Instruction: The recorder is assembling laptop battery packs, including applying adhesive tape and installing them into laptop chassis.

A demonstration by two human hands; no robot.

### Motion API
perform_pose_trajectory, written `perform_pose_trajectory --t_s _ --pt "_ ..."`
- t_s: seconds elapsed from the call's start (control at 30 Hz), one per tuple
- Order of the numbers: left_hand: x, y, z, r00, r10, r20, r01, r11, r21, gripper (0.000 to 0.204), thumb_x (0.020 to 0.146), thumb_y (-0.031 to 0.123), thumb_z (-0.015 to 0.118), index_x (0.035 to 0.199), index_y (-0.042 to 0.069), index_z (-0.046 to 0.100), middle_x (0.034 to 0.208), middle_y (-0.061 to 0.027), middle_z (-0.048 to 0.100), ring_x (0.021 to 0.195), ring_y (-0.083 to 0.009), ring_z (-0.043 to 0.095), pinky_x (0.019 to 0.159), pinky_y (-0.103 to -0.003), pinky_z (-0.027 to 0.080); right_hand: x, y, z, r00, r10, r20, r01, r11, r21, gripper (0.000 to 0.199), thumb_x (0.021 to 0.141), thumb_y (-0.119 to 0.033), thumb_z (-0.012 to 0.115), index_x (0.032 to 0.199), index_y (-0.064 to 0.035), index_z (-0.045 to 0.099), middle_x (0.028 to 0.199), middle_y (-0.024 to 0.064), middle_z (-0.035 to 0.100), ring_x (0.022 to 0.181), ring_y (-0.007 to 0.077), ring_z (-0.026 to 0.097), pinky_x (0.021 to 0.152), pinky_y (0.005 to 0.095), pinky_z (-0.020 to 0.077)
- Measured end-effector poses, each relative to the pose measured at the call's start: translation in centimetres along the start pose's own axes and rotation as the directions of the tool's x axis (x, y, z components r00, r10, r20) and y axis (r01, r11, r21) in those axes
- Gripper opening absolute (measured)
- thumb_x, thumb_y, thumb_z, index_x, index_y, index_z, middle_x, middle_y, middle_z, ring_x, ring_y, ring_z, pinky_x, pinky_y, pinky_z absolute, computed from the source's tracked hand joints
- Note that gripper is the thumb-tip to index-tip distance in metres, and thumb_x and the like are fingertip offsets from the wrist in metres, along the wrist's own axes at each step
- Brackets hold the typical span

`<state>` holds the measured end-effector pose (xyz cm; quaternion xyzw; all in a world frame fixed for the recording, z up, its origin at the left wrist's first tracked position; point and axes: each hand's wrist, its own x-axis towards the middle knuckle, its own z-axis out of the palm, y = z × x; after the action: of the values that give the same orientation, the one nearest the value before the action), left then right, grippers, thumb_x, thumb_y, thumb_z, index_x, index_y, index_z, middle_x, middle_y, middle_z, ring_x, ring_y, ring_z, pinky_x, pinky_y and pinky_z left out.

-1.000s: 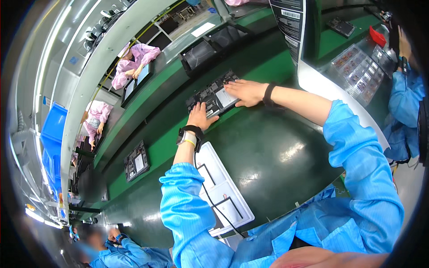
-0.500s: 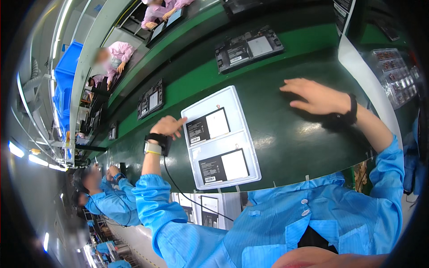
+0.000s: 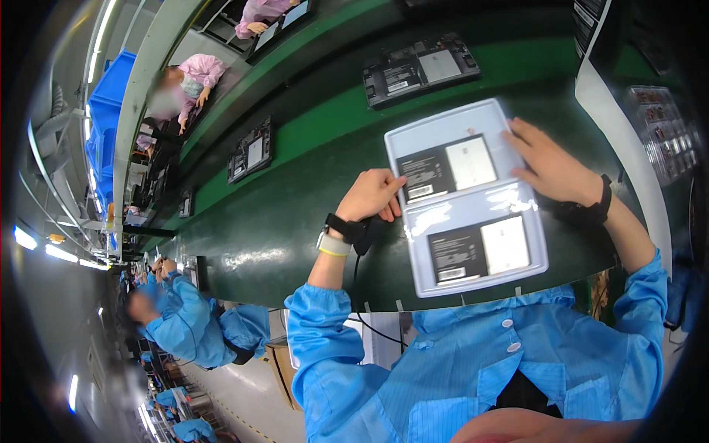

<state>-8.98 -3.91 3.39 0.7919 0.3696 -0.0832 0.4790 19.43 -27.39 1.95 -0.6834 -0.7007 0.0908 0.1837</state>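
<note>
A shallow white plastic tray [image 3: 461, 127] with two compartments rests on the green bench in front of me. Its upper compartment holds a flat black-and-white battery pack [image 3: 425, 174], and a similar battery pack [image 3: 459, 257] lies in the lower one. My left hand [image 3: 368, 198] grips the tray's left rim, thumb on the edge and the other fingers curled beside it. At the opposite rim, my right hand [image 3: 555, 164] holds the upper right side, fingertips over the edge. Both wrists wear dark bands, and a thin cable hangs from the left one.
Beyond the tray, an opened flat electronic device [image 3: 419, 72] sits on the green line, with another such device [image 3: 251, 152] farther left. A clear blister tray [image 3: 659, 133] of small parts is at right. A co-worker in blue [image 3: 185, 317] works at left; others in pink sit across.
The tray has moved right across the bench, between my hands. My left hand has travelled right with it, and my right hand, apart from it before, now holds its right rim.
</note>
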Motion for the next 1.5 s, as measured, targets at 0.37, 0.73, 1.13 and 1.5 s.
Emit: perform_pose_trajectory --t_s 0.37,0.73,1.13,1.5 --pt "8.2 -1.6 -2.8 0.931 0.151 -0.333 -0.266 0.905 -0.333 0.045 0.103 0.042 0.049 0.074 0.008 0.056 0.054 -0.0025 0.057 0.042 -0.0105 0.056 0.037 -0.02 0.039 1.3 6.5 1.5 0.959 0.014 -0.285 -0.021 1.0 -0.022 0.05 0.099 -0.024 0.055 0.144 -0.0046 0.043 0.145 0.0178 0.047 0.136 0.0341 0.042 0.114 0.0424 0.0338" --pt "8.2 -1.5 -1.8 0.911 0.216 -0.35 -0.328 0.896 -0.3 0.043 0.105 0.04 0.046 0.077 0.008 0.055 0.053 -0.0016 0.055 0.04 -0.0077 0.051 0.035 -0.017 0.034 0.3 7.5 0.8 0.852 0.119 -0.51 0.012 0.969 0.245 0.045 0.098 -0.022 0.057 0.139 -0.0061 0.049 0.134 0.0112 0.059 0.122 0.0267 0.057 0.105 0.0373 0.0446" --pt "8.2 -1.5 -2.0 0.907 0.216 -0.361 -0.337 0.887 -0.315 0.043 0.104 0.038 0.049 0.077 0.006 0.058 0.053 -0.0028 0.056 0.04 -0.008 0.052 0.035 -0.018 0.034 0.2 5.8 0.5 0.97 0.208 -0.124 -0.121 0.86 0.496 0.035 0.1 -0.02 0.059 0.072 0.0016 0.056 0.062 0.0015 0.054 0.057 0.0061 0.046 0.054 0.0232 0.0386" --pt "8.3 -1.4 -1.9 0.918 0.2 -0.343 -0.318 0.888 -0.333 0.043 0.105 0.037 0.048 0.076 0.005 0.057 0.053 -0.0029 0.056 0.039 -0.0086 0.052 0.034 -0.018 0.033 0.0 5.7 0.4 0.951 0.281 -0.125 -0.168 0.814 0.556 0.033 0.098 -0.023 0.061 0.076 0.0011 0.061 0.061 0.0048 0.059 0.055 0.0075 0.051 0.052 0.0255 0.0391"
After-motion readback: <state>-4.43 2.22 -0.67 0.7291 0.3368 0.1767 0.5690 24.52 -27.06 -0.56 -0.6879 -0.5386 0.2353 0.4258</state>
